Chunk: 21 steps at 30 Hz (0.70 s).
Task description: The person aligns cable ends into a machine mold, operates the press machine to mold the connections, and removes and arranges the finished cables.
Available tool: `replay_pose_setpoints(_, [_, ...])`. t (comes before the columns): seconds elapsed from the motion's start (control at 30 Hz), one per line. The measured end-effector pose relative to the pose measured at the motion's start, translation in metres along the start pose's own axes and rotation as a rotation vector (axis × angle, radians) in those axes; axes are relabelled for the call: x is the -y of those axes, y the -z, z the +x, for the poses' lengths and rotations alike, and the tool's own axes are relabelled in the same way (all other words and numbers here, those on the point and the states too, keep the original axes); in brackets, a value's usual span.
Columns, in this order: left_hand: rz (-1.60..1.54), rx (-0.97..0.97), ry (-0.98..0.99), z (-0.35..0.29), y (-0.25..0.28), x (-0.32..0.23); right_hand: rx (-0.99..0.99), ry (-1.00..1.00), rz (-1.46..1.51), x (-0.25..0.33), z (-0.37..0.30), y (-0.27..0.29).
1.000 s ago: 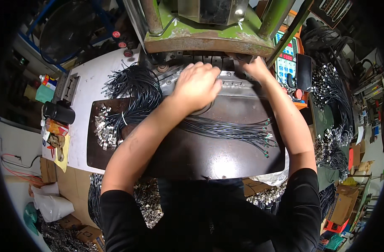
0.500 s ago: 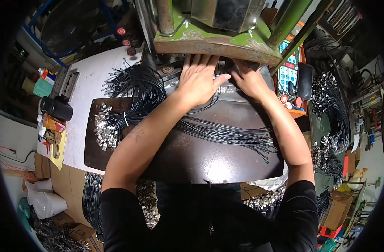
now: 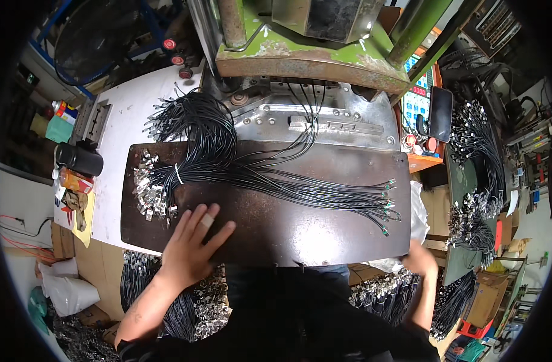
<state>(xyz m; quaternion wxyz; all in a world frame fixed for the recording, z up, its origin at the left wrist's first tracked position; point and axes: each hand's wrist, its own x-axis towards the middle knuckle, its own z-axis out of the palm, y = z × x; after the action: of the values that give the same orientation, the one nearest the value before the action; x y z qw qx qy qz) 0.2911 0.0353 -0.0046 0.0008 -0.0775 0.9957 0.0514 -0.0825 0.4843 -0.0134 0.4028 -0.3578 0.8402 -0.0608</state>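
Note:
My left hand [image 3: 194, 244] is over the near left part of a dark brown board [image 3: 258, 241], its fingers spread and holding nothing. A bundle of black cables [image 3: 300, 187] lies across the board, with metal connectors [image 3: 150, 192] at its left and green-tipped ends [image 3: 387, 205] at its right. A white tie [image 3: 178, 174] wraps the bundle near the connectors. Several cables curve up into a metal fixture [image 3: 342, 130] beneath the green press [image 3: 315, 66]. My right hand [image 3: 419, 260] is at the board's near right corner, beside a clear plastic bag [image 3: 418, 214]; its fingers are blurred and partly hidden.
A control panel [image 3: 417, 102] with a dark phone [image 3: 440, 114] stands right of the press. A black bottle [image 3: 79, 158] sits on the white table [image 3: 116, 145] at left. More cable bundles [image 3: 475, 157] hang or lie at the right, and others are below the board.
Both hands have come back from under the press. The left moved to the board's near left, the right to its near right corner. Cables in the fixture are now in plain sight.

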Motion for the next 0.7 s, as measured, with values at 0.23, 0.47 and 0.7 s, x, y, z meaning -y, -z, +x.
replay_pose_setpoints(0.23, [0.15, -0.136, -0.099, -0.026, -0.003, 0.003, -0.406, -0.079, 0.378, 0.043, 0.004, -0.079])
replay_pose_setpoints(0.47, [-0.318, -0.203, -0.152, 0.002, 0.044, -0.012, -0.396, -0.096, 0.341, 0.056, -0.01, -0.08])
replay_pose_setpoints(0.7, [0.013, -0.405, -0.349, 0.126, 0.025, -0.083, -0.15, -0.242, 0.379, 0.058, -0.029, -0.048])
